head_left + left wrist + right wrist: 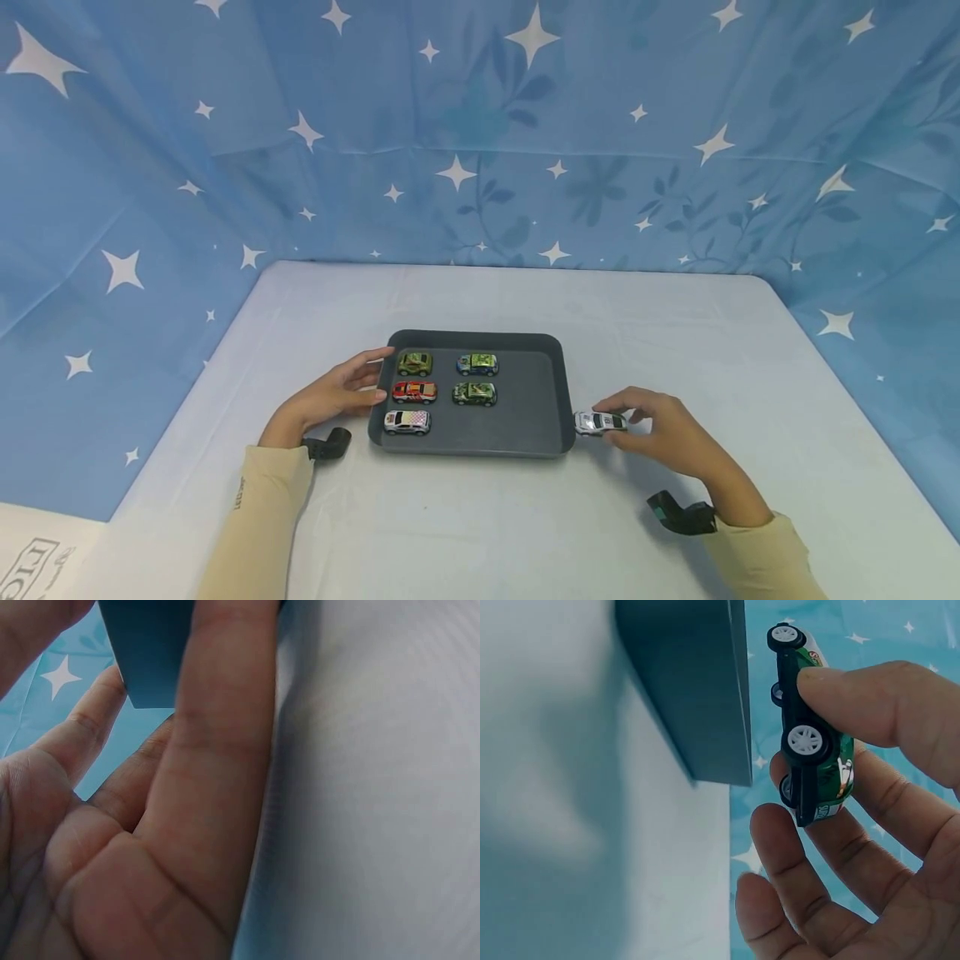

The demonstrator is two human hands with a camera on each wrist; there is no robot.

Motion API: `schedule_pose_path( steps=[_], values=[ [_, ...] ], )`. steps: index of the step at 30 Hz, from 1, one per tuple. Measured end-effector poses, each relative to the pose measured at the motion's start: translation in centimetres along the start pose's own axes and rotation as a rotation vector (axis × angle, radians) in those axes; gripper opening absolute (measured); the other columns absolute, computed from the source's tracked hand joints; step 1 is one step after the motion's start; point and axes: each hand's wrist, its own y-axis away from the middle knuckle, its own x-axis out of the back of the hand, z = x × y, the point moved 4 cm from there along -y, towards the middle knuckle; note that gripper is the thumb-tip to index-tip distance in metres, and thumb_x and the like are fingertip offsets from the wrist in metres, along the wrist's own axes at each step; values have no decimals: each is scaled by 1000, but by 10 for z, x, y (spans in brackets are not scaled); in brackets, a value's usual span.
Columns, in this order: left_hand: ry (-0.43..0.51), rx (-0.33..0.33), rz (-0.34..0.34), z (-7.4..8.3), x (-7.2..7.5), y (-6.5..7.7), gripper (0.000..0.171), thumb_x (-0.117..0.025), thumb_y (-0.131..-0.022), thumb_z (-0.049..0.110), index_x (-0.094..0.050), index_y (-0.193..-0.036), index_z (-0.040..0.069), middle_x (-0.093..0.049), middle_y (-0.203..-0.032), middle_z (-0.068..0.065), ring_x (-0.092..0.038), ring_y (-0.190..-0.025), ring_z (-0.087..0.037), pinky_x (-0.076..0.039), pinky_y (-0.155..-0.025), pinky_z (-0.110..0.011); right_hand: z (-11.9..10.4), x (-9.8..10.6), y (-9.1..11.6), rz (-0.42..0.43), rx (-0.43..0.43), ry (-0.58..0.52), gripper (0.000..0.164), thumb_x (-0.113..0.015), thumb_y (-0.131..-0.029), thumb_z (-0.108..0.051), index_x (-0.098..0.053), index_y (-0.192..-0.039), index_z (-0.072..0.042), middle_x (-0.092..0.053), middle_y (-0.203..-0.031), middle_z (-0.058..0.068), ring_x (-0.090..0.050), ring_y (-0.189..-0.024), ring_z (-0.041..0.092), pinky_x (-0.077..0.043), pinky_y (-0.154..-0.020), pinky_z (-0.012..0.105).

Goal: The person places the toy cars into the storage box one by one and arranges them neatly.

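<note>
A dark grey tray lies on the white-covered table, holding several toy cars in two columns. At its left side rests my left hand, with fairly straight fingers and thumb against the outer wall; the left wrist view shows these fingers by the tray wall. Just off the tray's right rim, my right hand pinches a white and green toy car between thumb and fingers. In the right wrist view the toy car shows its black underside and white-hubbed wheels, beside the tray's outer wall.
The tray's left column has a green toy car, a red one and a white-pink one. Right of them stand a blue-green car and a dark green one. A blue starry curtain hangs behind the table.
</note>
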Motion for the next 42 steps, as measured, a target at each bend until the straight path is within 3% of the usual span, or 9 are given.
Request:
schedule_pose_path(
  steps=[14, 37, 42],
  values=[
    [-8, 4, 1, -1, 1, -2, 87, -73, -104, 11, -21, -173, 8, -33, -169, -33, -33, -156, -51, -53, -110, -51, -11, -13, -17, -11, 97, -77, 34, -89, -86, 2, -79, -118, -4, -77, -110, 6, -66, -94, 7, -58, -81, 26],
    [-1, -9, 2, -1, 2, -1, 86, -74, -104, 11, -22, -173, 6, -36, -167, -34, -36, -155, -51, -55, -109, -49, -28, -46, -44, -90, 28, -113, 31, -88, -91, -4, -79, -120, -5, -73, -107, -3, -62, -92, 10, -59, -89, 33],
    [-9, -19, 2, -1, 3, -1, 86, -74, -104, 10, -23, -172, 6, -36, -167, -34, -35, -155, -52, -55, -109, -49, -29, -54, -50, -95, -11, -117, 30, -88, -90, -4, -80, -119, -5, -71, -104, -4, -59, -88, 10, -58, -84, 32]
  ],
)
